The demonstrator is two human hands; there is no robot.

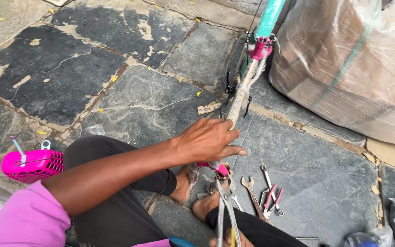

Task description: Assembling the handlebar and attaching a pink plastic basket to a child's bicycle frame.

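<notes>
Wrapped bicycle frame tube (pixel 239 98), judged rigid and fairly light, is gripped near its lower end by the left hand (pixel 209 139), fingers curled round; right hand's state cannot be told.

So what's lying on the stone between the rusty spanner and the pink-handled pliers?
In the head view, nothing: bare stone paving separates the rusty spanner from the pink-handled pliers.
</notes>
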